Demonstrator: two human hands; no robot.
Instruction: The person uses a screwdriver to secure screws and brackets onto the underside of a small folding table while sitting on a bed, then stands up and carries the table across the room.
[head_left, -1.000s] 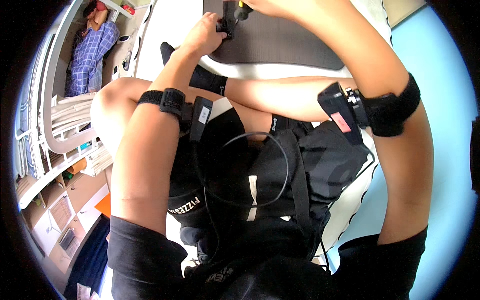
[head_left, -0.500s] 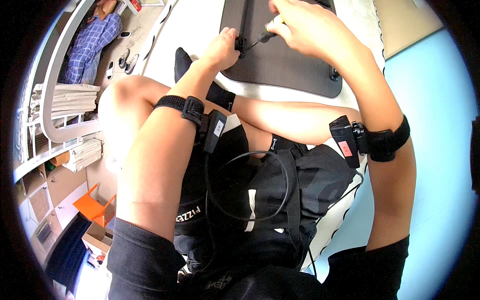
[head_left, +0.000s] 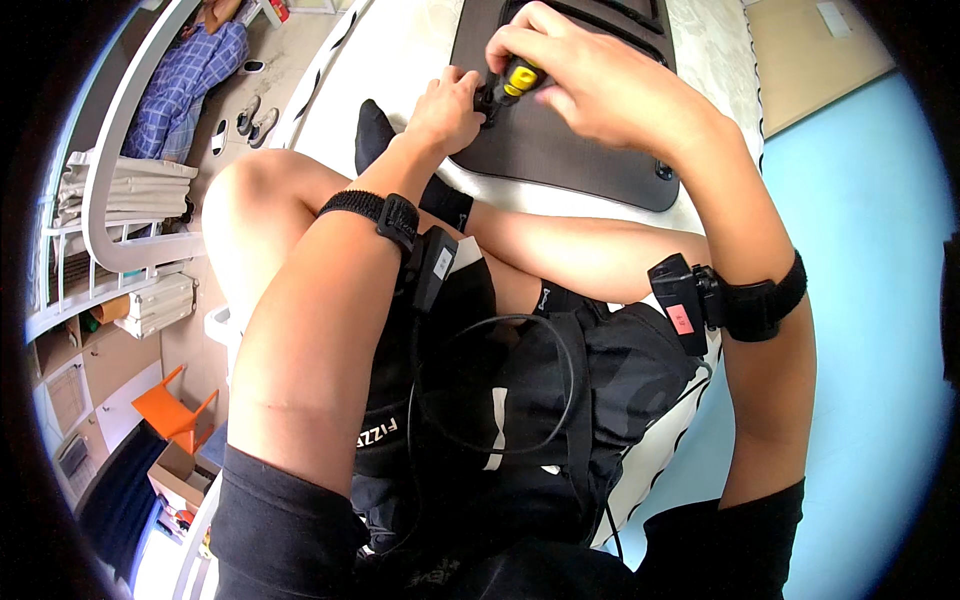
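Observation:
A dark wood-grain board (head_left: 570, 150) with rounded corners lies in front of my crossed legs, with black metal legs folded against it. My right hand (head_left: 570, 65) is closed round a yellow and black screwdriver (head_left: 521, 78). The tool stands steeply over a small black bracket (head_left: 487, 103) near the board's left edge; its tip is hard to make out against the dark parts. My left hand (head_left: 449, 112) has its fingers bent and pressed together against that bracket. Any screw there is too small to see.
A white mattress (head_left: 400, 75) lies under the board, and a light blue wall (head_left: 860, 300) rises on the right. White bed rails (head_left: 98, 190) run along the left. On the floor beyond are shoes (head_left: 262, 127), an orange chair (head_left: 172, 410) and a person in checked clothing (head_left: 190, 85).
My right hand has moved left and a little down, and the screwdriver now stands steeper over the bracket. My left hand stays at the bracket. The whole view has shifted slightly.

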